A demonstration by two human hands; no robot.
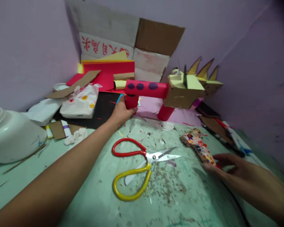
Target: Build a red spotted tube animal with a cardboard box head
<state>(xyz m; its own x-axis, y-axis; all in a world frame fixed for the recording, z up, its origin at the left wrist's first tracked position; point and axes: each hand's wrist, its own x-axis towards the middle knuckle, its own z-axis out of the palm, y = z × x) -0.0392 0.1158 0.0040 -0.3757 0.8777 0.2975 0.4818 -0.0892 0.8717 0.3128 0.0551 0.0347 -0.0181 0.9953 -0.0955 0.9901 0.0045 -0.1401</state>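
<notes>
My left hand is closed around a red tube leg of a paper model. The model has a red tube body with purple dots, a cardboard box with pale yellow paper on top, and a second red leg. Yellow spikes rise at its right. My right hand grips the lower end of a glue gun with colourful patterned wrapping, low over the table at the right. Open scissors with one red and one yellow handle lie between my hands.
On the left are a white ceramic vessel, a white plastic packet and cardboard strips. Red sheets and an unfolded carton stand against the wall. A dark cable runs below my right hand.
</notes>
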